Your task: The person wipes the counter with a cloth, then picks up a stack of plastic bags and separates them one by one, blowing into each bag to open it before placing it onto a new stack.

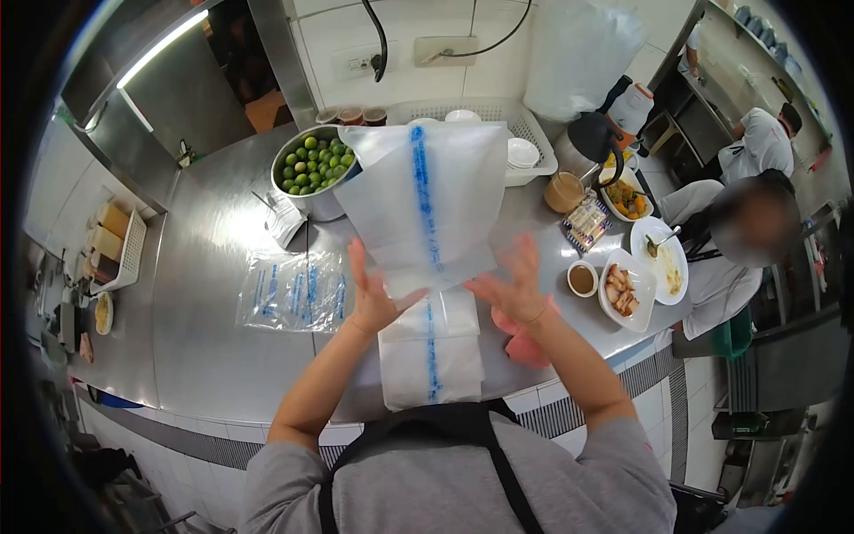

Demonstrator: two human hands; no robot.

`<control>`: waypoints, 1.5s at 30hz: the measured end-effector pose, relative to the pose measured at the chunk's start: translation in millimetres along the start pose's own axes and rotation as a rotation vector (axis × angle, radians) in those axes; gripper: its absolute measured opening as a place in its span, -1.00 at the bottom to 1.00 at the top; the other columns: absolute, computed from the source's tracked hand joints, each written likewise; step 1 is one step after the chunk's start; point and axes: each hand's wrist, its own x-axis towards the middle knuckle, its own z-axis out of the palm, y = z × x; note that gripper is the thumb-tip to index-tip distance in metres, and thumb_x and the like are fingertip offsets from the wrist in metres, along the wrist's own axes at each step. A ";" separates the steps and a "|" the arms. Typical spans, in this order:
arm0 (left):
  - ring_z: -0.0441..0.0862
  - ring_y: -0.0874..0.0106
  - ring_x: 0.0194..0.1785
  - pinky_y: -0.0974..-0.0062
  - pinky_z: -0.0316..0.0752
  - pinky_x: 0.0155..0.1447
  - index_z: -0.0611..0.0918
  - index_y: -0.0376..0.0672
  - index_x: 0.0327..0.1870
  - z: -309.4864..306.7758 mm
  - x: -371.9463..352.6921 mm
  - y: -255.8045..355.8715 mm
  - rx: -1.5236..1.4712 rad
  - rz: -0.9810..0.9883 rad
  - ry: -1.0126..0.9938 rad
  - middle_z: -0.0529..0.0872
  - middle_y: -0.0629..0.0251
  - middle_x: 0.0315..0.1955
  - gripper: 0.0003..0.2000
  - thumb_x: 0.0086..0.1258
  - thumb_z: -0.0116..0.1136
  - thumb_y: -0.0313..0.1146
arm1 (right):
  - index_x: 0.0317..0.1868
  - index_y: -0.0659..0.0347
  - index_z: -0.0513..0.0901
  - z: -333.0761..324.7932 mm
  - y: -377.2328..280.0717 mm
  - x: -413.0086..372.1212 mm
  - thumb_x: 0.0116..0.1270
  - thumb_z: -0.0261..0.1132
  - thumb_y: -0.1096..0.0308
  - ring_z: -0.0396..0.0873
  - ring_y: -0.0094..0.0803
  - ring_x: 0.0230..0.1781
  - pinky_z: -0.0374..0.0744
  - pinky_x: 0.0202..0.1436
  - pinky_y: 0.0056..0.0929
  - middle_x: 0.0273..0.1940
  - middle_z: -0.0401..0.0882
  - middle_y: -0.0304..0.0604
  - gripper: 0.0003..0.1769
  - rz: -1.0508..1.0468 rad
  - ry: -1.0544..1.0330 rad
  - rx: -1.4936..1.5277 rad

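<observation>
A large translucent plastic bag (463,182) with a blue printed stripe stands up over the middle of the steel table. My left hand (375,298) is at its lower left edge, fingers spread and thumb pointing inward. On the other side, my right hand (516,285) is spread too, its fingers slightly blurred and its thumb near the bag's lower edge. Whether either thumb touches the bag is hard to tell. Below the bag, a stack of flat plastic bags (431,369) with blue print lies close to my body. A pink object (525,347) sits beside my right wrist.
A pot of green limes (311,165) and a clear printed packet (298,294) are at the left. Plates of food (627,289), a sauce cup (583,279) and a pitcher (587,142) stand at the right. Beyond the table's right edge is a person (721,294).
</observation>
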 end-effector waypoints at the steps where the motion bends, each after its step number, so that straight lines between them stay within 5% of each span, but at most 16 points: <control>1: 0.44 0.30 0.13 0.16 0.03 0.36 0.63 -0.11 -0.23 -14.6 -1.4 -2.0 0.225 0.287 -0.261 0.59 0.29 -0.12 -0.71 0.01 0.31 -0.25 | -0.18 0.17 0.60 -9.2 0.8 5.2 -0.09 0.44 0.24 0.41 -0.23 0.04 0.30 0.21 -0.18 -0.09 0.49 -0.16 -0.59 0.004 0.003 0.000; 2: 0.46 0.30 0.11 0.11 -0.02 0.37 0.64 -0.09 -0.28 -25.6 -1.5 -5.1 0.444 0.579 -0.519 0.61 0.33 -0.15 -0.78 0.03 0.28 -0.30 | -0.19 0.15 0.57 -17.8 2.7 11.0 -0.13 0.46 0.22 0.33 -0.18 0.11 0.27 0.23 -0.16 -0.01 0.42 -0.13 -0.55 -0.164 -0.270 0.057; 3: 0.46 0.30 0.11 0.11 -0.02 0.37 0.64 -0.09 -0.28 -30.8 7.1 -0.9 0.438 0.587 -0.518 0.61 0.33 -0.15 -0.78 0.03 0.28 -0.30 | -0.20 0.12 0.55 -22.7 4.2 14.6 -0.18 0.49 0.21 0.25 -0.13 0.17 0.23 0.25 -0.14 0.06 0.35 -0.10 -0.52 -0.335 -0.543 0.110; 5: 0.49 0.33 0.06 0.11 -0.01 0.37 0.63 -0.03 -0.38 -36.1 32.3 19.7 0.382 0.609 -0.940 0.59 0.32 -0.14 -0.90 0.06 0.23 -0.35 | -0.17 0.12 0.54 -25.0 -1.7 14.7 -0.15 0.46 0.27 0.27 -0.12 0.16 0.26 0.23 -0.15 0.07 0.34 -0.09 -0.54 -0.272 -0.495 0.191; 10: 0.53 0.37 -0.03 0.14 0.12 0.31 0.59 -0.03 -0.41 -30.9 31.7 59.5 0.327 0.519 -0.979 0.59 0.33 -0.16 -0.93 0.07 0.19 -0.39 | -0.08 0.12 0.50 -36.0 -10.1 25.9 -0.05 0.34 0.46 0.37 -0.14 0.08 0.35 0.14 -0.16 0.03 0.38 -0.04 -0.57 -0.039 -0.378 0.118; 14: 0.53 0.41 -0.09 0.18 0.28 0.21 0.57 -0.05 -0.39 -11.0 -4.6 71.0 0.201 0.424 -1.086 0.59 0.38 -0.26 -0.89 0.03 0.18 -0.42 | -0.11 0.16 0.53 -19.2 53.7 -11.9 0.06 0.17 0.52 0.43 -0.09 -0.06 0.40 -0.01 -0.24 -0.08 0.46 0.03 -0.68 0.684 -0.208 0.124; 17: 0.52 0.42 -0.10 0.23 0.31 0.19 0.57 -0.06 -0.40 0.7 -21.1 81.2 0.147 0.396 -1.084 0.58 0.39 -0.31 -0.88 0.00 0.19 -0.43 | -0.21 0.24 0.57 -28.5 85.8 -33.7 0.06 0.16 0.54 0.52 -0.13 -0.25 0.48 -0.19 -0.34 -0.26 0.53 0.03 -0.77 0.913 -0.357 0.162; 20: 0.52 0.36 -0.13 0.30 0.33 0.17 0.57 -0.11 -0.39 18.2 -40.6 83.4 0.105 0.270 -1.107 0.57 0.35 -0.30 -0.88 0.02 0.15 -0.44 | -0.32 0.28 0.59 -49.2 82.5 -20.2 0.08 0.16 0.54 0.55 -0.19 -0.41 0.49 -0.35 -0.38 -0.39 0.55 0.00 -0.86 0.875 -0.360 0.123; 24: 0.53 0.25 -0.11 0.30 0.41 0.03 0.57 -0.16 -0.32 62.0 -68.2 56.2 0.237 0.034 -1.204 0.58 0.27 -0.26 -0.86 0.08 0.17 -0.40 | -0.33 0.26 0.60 -52.2 84.8 -28.7 0.10 0.16 0.52 0.54 -0.20 -0.40 0.49 -0.35 -0.40 -0.36 0.55 -0.02 -0.87 0.862 -0.355 0.156; 26: 0.52 0.13 -0.13 0.28 0.43 -0.08 0.58 -0.22 -0.30 78.4 -78.5 31.0 0.285 -0.012 -1.237 0.60 0.18 -0.26 -0.85 0.14 0.12 -0.39 | -0.27 0.28 0.60 -52.3 79.2 -27.6 0.12 0.20 0.51 0.54 -0.36 -0.38 0.49 -0.33 -0.49 -0.33 0.57 -0.09 -0.85 0.887 -0.463 0.156; 30: 0.56 0.20 -0.32 0.33 0.46 -0.23 0.62 -0.21 -0.31 77.2 -30.3 49.6 0.193 -0.240 -1.188 0.63 0.15 -0.33 -0.87 0.19 0.08 -0.40 | -0.29 0.25 0.60 -82.3 40.2 18.8 0.06 0.29 0.45 0.54 -0.37 -0.27 0.49 -0.23 -0.51 -0.25 0.57 -0.18 -0.83 0.768 -0.449 0.518; 34: 0.58 0.42 -0.43 0.56 0.44 -0.36 0.64 -0.25 -0.33 36.1 38.3 89.7 -0.025 -0.544 -1.001 0.64 0.21 -0.42 -0.89 0.23 0.11 -0.44 | -0.26 0.27 0.59 -82.7 5.4 36.3 0.03 0.32 0.49 0.54 -0.42 -0.31 0.48 -0.23 -0.55 -0.31 0.58 -0.18 -0.79 0.606 -0.447 0.509; 36: 0.58 0.52 -0.44 0.65 0.42 -0.39 0.65 -0.26 -0.33 15.5 52.3 99.2 -0.050 -0.632 -0.950 0.64 0.25 -0.44 -0.91 0.22 0.13 -0.47 | -0.26 0.29 0.58 -84.6 5.9 39.2 0.04 0.31 0.54 0.53 -0.48 -0.36 0.46 -0.25 -0.58 -0.38 0.58 -0.19 -0.80 0.840 -0.565 0.777; 40: 0.54 0.64 -0.43 0.73 0.41 -0.38 0.63 -0.27 -0.36 -9.5 67.0 118.7 -0.267 -0.805 -0.631 0.63 0.35 -0.47 -0.95 0.17 0.17 -0.58 | -0.32 0.29 0.59 -73.0 -25.0 85.7 0.08 0.31 0.53 0.50 -0.60 -0.46 0.44 -0.45 -0.65 -0.47 0.57 -0.23 -0.87 0.761 -0.541 0.786; 43: 0.53 0.65 -0.47 0.73 0.41 -0.38 0.59 -0.27 -0.42 -17.9 81.2 130.8 -0.305 -0.864 -0.481 0.61 0.37 -0.50 -0.93 0.11 0.20 -0.64 | -0.36 0.28 0.58 -72.3 -39.5 104.1 0.07 0.32 0.52 0.44 -0.65 -0.50 0.35 -0.54 -0.68 -0.53 0.52 -0.28 -0.90 1.037 -0.588 0.797; 45: 0.52 0.67 -0.50 0.74 0.40 -0.41 0.57 -0.26 -0.46 -20.8 90.0 132.1 -0.292 -0.929 -0.423 0.60 0.38 -0.52 -0.92 0.09 0.22 -0.64 | -0.36 0.28 0.58 -77.1 -41.8 116.1 0.11 0.28 0.52 0.39 -0.68 -0.53 0.33 -0.53 -0.67 -0.54 0.50 -0.30 -0.93 1.000 -0.798 1.030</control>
